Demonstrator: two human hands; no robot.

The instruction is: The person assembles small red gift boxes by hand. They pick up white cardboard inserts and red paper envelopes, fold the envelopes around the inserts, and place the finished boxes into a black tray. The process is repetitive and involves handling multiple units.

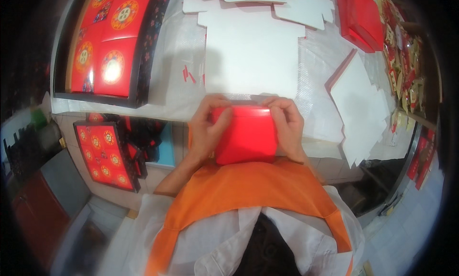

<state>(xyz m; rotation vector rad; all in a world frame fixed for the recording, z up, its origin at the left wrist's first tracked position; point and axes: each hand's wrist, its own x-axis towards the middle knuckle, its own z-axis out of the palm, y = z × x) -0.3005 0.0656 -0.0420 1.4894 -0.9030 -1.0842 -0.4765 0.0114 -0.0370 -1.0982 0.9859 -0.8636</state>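
Looking down from my head camera, I have a plain red box held between both hands at the near edge of the worktop, just above my orange apron. My left hand is closed on the box's left side, thumb lying across the top left corner and fingers curled behind its far edge. My right hand is closed on the right side in the same way, fingers hooked over the top right corner. The box is tilted with its broad red face toward me, its lower part over the apron and its upper edge about level with the worktop's near edge.

Straight beyond the box, on the worktop, lies a large flat white card sheet, with more white cut blanks overlapping toward the far edge. Toward the right edge a fanned pile of white blanks hangs partly over the near right corner. At the far right corner sits a stack of red boxes, and past it a heap of red and gold packets. Along the left edge is a black-framed tray filled with red panels bearing round gold patterns. Below the worktop, to my left, a smaller black-framed red panel leans near the floor.
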